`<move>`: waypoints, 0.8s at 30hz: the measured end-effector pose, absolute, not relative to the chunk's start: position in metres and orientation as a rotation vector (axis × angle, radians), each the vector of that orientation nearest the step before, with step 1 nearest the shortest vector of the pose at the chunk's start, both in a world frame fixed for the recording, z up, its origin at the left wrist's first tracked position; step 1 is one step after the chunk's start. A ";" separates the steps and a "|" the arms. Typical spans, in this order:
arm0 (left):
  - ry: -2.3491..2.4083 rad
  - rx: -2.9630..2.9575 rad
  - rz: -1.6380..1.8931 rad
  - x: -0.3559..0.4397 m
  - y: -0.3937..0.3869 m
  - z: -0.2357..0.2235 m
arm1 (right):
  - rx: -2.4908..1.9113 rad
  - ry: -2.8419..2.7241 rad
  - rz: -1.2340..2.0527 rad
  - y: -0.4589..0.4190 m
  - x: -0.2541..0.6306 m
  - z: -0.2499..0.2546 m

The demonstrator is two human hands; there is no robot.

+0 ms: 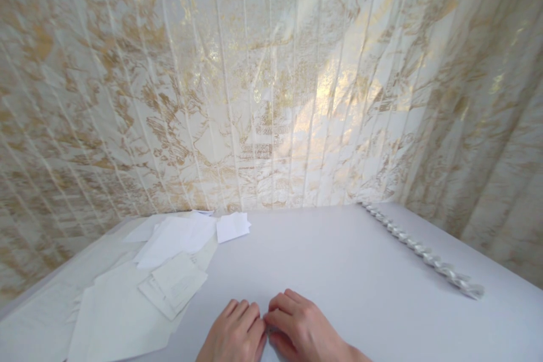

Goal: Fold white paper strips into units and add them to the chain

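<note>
A: Where are the hands?

B: At the near edge of the view, low in the middle, over the surface point(322, 260). The left hand point(237, 328) and the right hand point(305, 322) meet at the fingertips.

A: Open or closed?

B: Both are mostly closed, fingers bent and backs up. On the right hand, the thumb sits a little below the forefinger, with a narrow gap between them.

A: Holding anything?

B: A tiny greyish bit point(269, 330) shows right where the fingertips meet. The fingers cover most of it, so I can't tell what it is, or whether either hand has a firm grip on it.

A: What's on the left?

B: Papers point(123, 311), spread and overlapping from the near left corner toward the far edge. Some smaller slips point(180, 280) lie on top of them, and brighter white sheets point(178, 237) lie farther back. At the far end, just right of those sheets, is a small folded stack point(232, 228).

A: And on the right?

B: A silvery-white zigzag chain point(424, 253), lying slantwise from the far edge toward the near right, well apart from the hands. Behind everything hangs a gold-patterned curtain point(271, 96).
</note>
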State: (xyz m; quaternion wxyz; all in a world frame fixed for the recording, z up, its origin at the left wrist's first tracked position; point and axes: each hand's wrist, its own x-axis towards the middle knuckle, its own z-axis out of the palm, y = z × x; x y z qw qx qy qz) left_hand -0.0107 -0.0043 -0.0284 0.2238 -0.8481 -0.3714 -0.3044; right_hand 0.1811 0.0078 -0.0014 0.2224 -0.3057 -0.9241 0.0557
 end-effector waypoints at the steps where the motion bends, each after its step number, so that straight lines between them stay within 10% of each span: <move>1: -1.005 -2.370 -0.829 -0.011 -0.006 -0.024 | -0.844 -2.556 0.154 0.008 0.181 -0.002; 24: -1.069 -2.459 -0.657 -0.013 -0.014 -0.007 | -0.864 -2.618 0.048 0.006 0.179 0.002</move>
